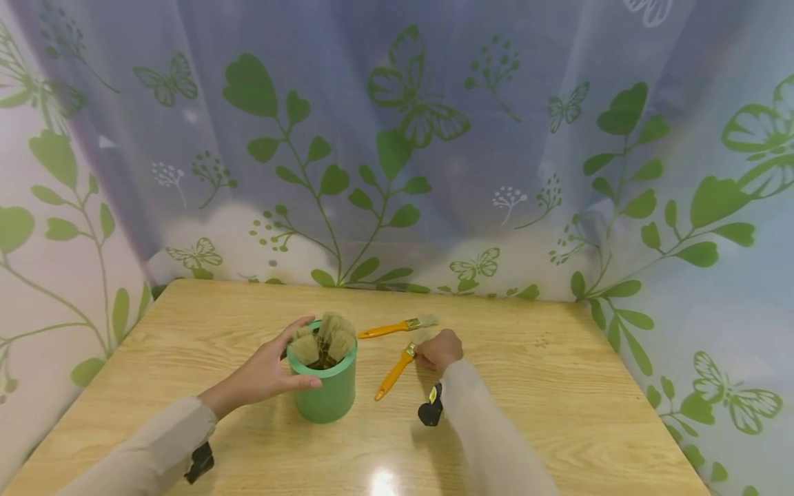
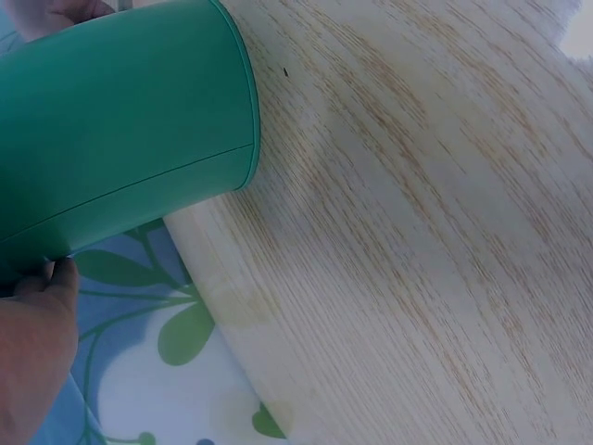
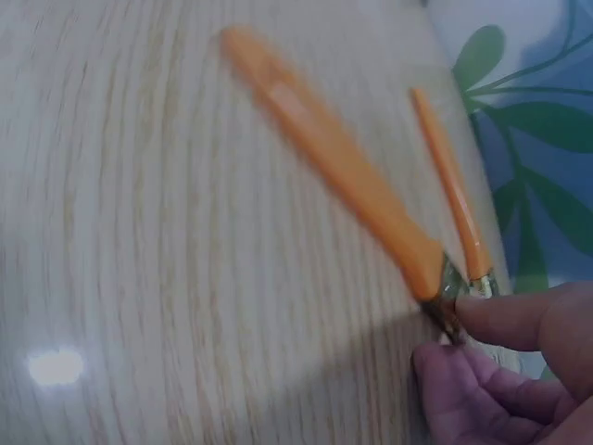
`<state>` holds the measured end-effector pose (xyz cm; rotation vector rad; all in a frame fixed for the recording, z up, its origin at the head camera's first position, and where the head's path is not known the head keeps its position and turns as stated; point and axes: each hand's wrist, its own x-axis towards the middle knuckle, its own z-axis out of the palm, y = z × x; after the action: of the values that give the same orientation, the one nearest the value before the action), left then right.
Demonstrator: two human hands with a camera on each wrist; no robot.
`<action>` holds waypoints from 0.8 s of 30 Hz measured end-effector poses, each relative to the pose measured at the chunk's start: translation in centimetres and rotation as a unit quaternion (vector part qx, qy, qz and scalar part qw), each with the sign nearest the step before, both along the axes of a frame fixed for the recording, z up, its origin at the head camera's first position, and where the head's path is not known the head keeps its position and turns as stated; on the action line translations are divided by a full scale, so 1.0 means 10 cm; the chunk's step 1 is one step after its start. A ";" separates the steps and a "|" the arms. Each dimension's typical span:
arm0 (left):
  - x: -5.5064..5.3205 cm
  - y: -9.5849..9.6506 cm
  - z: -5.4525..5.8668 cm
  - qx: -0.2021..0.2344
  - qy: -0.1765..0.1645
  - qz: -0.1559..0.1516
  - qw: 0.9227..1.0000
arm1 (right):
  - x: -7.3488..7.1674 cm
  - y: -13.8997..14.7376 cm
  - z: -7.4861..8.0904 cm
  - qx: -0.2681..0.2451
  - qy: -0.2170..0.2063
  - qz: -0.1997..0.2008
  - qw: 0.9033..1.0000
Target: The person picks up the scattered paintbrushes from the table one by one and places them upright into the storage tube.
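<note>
On the wooden table stands a green cylindrical pot [image 1: 329, 401], with several pale-bristled brushes [image 1: 335, 328] upright in it, bristles up. My left hand [image 1: 268, 374] grips the pot near its rim, thumb on the near side and fingers on the far side. To the right of the pot, my right hand [image 1: 442, 350] pinches an orange-handled paintbrush [image 1: 392, 378] at its metal ferrule; the hand hides the bristles. In the right wrist view the thumb and fingers [image 3: 510, 320] meet at that ferrule. A second orange paintbrush [image 1: 386, 330] lies behind it, bristles to the right.
The wooden tabletop [image 1: 546, 399] extends on both sides of the hands. A curtain [image 1: 347, 207] printed with leaves and butterflies hangs along the table's back edge and sides. Black wrist cameras [image 1: 430, 408] sit on both sleeves.
</note>
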<state>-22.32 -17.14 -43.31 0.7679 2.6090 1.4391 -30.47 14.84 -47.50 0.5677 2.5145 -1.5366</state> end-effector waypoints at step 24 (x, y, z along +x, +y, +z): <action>0.00 0.00 -0.02 0.004 0.005 0.002 1.000 | 0.14 -0.14 -0.06 0.189 0.092 0.018 0.978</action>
<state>-22.34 -17.13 -43.53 0.7729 2.6152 1.4500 -29.05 13.41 -48.08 0.4355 2.9671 -1.1499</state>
